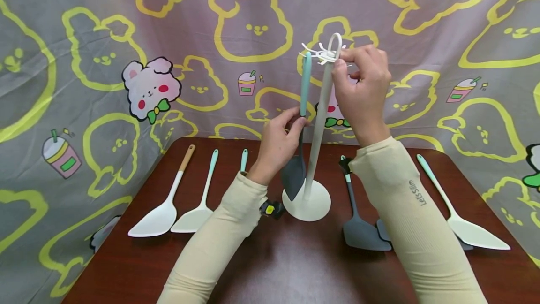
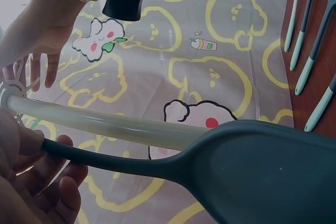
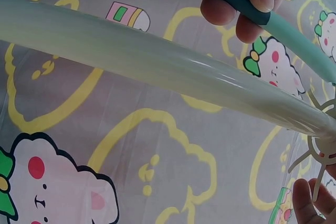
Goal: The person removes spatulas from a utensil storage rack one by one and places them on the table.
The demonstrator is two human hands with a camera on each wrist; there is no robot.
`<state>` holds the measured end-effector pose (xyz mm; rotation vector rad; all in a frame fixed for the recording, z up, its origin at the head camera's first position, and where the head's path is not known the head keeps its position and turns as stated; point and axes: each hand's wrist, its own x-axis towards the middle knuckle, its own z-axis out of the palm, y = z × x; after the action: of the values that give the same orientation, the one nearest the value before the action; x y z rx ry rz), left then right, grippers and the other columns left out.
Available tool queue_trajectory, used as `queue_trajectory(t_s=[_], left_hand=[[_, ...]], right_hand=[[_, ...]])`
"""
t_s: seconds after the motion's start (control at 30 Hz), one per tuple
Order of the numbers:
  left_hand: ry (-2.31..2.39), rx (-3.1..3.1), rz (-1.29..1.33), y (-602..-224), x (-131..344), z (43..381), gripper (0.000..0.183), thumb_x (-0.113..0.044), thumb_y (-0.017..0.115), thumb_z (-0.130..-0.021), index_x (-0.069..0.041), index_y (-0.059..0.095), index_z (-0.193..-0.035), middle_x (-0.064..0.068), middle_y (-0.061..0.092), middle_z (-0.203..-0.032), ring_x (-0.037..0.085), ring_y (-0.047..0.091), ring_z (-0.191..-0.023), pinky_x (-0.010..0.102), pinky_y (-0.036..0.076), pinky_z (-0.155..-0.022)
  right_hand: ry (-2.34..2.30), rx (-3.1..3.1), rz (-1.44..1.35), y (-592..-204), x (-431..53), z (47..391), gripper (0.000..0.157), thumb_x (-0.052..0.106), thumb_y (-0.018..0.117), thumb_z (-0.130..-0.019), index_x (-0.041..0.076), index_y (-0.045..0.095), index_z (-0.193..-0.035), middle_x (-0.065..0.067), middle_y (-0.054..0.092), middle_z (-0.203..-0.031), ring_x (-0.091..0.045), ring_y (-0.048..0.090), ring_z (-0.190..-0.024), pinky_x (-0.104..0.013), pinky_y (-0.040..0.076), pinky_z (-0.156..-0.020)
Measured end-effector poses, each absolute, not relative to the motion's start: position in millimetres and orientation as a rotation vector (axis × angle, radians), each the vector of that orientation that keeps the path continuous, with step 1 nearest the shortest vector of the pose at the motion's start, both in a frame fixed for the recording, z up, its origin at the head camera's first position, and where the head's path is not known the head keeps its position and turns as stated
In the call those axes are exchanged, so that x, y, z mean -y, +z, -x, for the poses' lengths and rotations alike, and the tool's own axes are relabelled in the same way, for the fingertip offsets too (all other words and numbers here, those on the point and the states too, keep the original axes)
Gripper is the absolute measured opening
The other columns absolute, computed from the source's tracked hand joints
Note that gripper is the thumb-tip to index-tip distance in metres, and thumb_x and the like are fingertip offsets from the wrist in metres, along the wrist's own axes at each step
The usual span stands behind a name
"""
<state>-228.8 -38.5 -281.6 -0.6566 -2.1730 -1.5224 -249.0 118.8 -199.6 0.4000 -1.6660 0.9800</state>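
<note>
My left hand (image 1: 281, 142) pinches a spatula (image 1: 304, 89) with a mint handle and dark grey blade, near where handle meets shaft. The spatula hangs upright, blade down, and its handle tip overlaps a hook at the top of a cream utensil stand (image 1: 321, 121). In the right wrist view, the mint handle (image 3: 302, 45) reaches right up to the hook ring (image 3: 323, 153). My right hand (image 1: 363, 88) grips the stand's top by the loop, thumb and fingers around it. The stand leans slightly, its round base (image 1: 314, 203) over the table.
On the left of the brown table (image 1: 291, 266) lie a white turner with a wooden handle (image 1: 156, 219), a cream turner (image 1: 196, 217) and another mint handle (image 1: 244, 159). To the right are grey turners (image 1: 363, 236) and a cream turner (image 1: 472, 231). A patterned curtain (image 1: 261, 18) hangs behind.
</note>
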Motion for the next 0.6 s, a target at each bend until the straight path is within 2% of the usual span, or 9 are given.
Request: queue_trajectory(t_s=[0.6], left_hand=[[-1.509,2.131,0.632,-275.8,46.2,228.3,0.022,-0.018,0.058,-0.100,-0.009,0.070,-0.115,0.009,0.074,-0.096,0.017,0.065,-0.082,0.026,0.053,-0.069]], right_hand=[[0.981,1.675,-0.396,-199.3,-117.4,248.2,0.025,0.017,0.056,-0.089,0.002,0.076,-0.090,-0.017,0.069,-0.090,0.005,0.043,-0.092,-0.009,0.040,-0.067]])
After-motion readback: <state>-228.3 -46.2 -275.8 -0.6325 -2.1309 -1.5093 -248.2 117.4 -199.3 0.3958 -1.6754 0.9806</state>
